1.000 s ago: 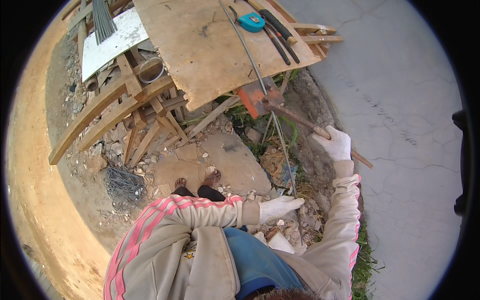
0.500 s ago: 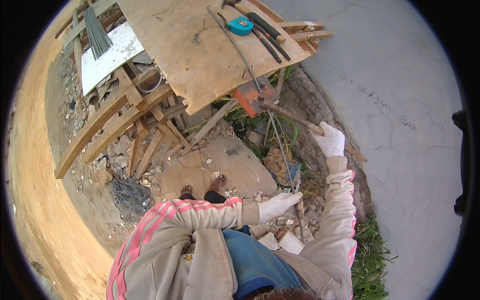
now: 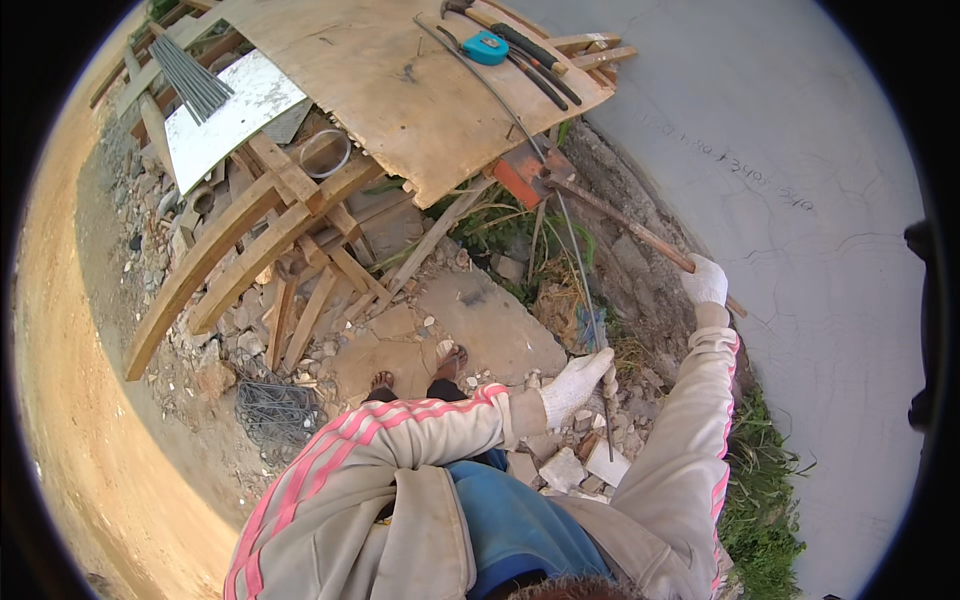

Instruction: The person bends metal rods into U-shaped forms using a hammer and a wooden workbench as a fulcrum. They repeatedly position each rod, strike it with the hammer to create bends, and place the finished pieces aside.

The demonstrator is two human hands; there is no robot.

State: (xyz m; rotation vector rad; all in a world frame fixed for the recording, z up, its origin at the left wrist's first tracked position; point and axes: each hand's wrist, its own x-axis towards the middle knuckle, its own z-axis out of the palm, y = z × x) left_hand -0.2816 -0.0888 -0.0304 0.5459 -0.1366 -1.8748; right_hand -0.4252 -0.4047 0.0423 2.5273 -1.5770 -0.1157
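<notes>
My right hand, in a white knit glove, is closed around a rusty metal bar near its outer end. The bar's inner end sits at an orange metal block at the plywood's near right corner. A long thin steel rod runs from the plywood past that block and down toward me. Closer to my body, my left hand, also gloved in white, is closed on the rod's lower part. Its fingertips are partly hidden.
On the plywood lie a teal tape measure, a black-handled hammer and pincers. Several cut rods rest on a white board. Wooden beams, tangled wire and rubble surround my feet; a grey wall stands right.
My right hand has swung the bar slightly toward me and to the right. My left hand stays on the rod. The whole view has shifted a little.
</notes>
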